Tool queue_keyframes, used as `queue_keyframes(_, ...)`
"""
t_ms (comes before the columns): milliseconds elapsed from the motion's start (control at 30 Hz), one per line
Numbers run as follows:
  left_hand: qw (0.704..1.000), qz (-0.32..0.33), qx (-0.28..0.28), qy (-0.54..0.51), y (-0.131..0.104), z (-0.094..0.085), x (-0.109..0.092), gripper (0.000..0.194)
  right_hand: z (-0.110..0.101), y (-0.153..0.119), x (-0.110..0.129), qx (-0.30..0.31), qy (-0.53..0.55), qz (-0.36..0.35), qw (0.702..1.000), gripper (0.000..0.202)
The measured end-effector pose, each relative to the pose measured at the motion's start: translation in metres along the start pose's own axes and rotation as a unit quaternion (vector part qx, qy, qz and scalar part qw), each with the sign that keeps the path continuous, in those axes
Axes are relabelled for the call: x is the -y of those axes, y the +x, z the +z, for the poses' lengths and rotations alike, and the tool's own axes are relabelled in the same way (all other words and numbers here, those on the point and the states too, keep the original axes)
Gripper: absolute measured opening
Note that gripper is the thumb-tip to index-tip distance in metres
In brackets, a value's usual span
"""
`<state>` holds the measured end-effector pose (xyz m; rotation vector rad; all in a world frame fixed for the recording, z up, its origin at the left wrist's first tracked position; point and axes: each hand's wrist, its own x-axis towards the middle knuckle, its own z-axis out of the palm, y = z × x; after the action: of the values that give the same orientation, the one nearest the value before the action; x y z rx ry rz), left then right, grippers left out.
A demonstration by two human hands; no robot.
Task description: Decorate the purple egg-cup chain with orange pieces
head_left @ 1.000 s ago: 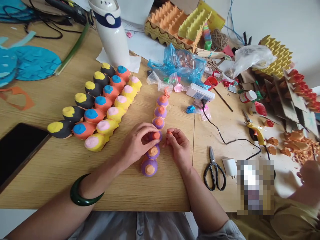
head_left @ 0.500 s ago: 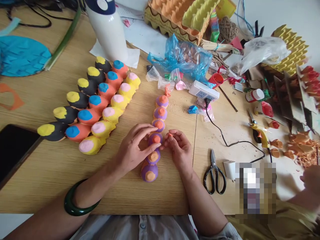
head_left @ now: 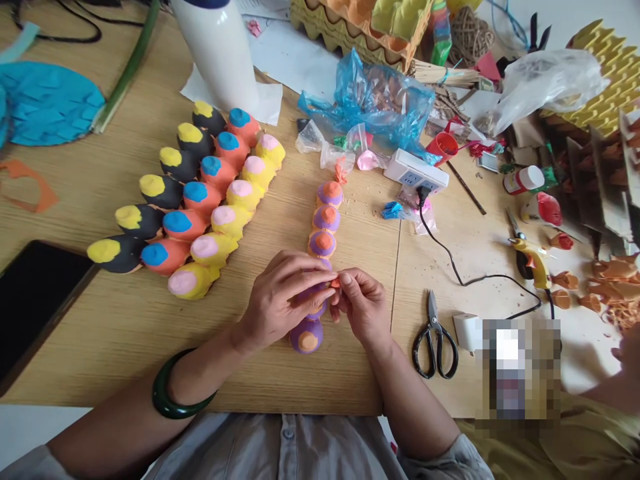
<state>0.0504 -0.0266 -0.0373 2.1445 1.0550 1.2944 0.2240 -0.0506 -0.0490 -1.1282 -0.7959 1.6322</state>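
A strip of purple egg-carton cups [head_left: 323, 243] runs lengthwise on the table, several topped with orange clay; the nearest cup [head_left: 307, 338] shows a bare tan top. My left hand [head_left: 285, 297] arches over the middle of this strip and hides some cups. Its fingertips close around a small piece of orange modelling clay [head_left: 335, 283]. From the other side, my right hand [head_left: 363, 303] pinches the same clay between thumb and fingers, just right of the strip. A green bangle [head_left: 163, 393] circles my left wrist.
Painted cup strips in black [head_left: 163, 190], orange [head_left: 195, 193] and yellow [head_left: 213, 247] lie left, beside a phone [head_left: 40, 307]. Right are scissors [head_left: 434, 337], a power strip [head_left: 417, 171] with its cord and a glue gun [head_left: 535, 263]. Another person's arm [head_left: 595, 387] enters at lower right.
My hands have come together, and the left fingertips have moved right from the strip to the orange clay in my right hand. The view has shifted slightly.
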Motion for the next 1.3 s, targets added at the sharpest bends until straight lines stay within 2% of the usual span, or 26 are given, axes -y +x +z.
queue_keyframes(267, 1.0, 0.013, -0.01, -0.004, -0.002, -0.002, 0.0, 0.02, 0.004, -0.002, 0.005, 0.056, -0.006, -0.007, 0.998, 0.025)
queue_keyframes(500, 0.998, 0.01, 0.003, -0.055, 0.002, 0.0, -0.002, 0.018, 0.003, -0.003, 0.007, 0.041, -0.038, -0.005, 0.998, 0.039)
queue_keyframes(667, 0.999, 0.0, -0.003, -0.051, 0.0, 0.0, -0.002, 0.014, 0.005, -0.006, 0.012, 0.038, -0.075, -0.013, 0.996, 0.045)
queue_keyframes(967, 0.998, -0.031, 0.005, -0.046, -0.002, -0.002, 0.0, 0.022, 0.005, -0.004, 0.012, 0.03, -0.051, -0.009, 0.998, 0.036)
queue_keyframes(1133, 0.998, -0.024, -0.007, -0.05, -0.003, -0.001, -0.001, 0.02, 0.004, -0.004, 0.013, 0.056, -0.049, 0.007, 0.997, 0.033)
queue_keyframes(1300, 0.998, -0.035, -0.003, -0.046, -0.001, -0.002, -0.005, 0.021, 0.002, -0.004, 0.011, 0.047, -0.04, -0.001, 0.998, 0.029)
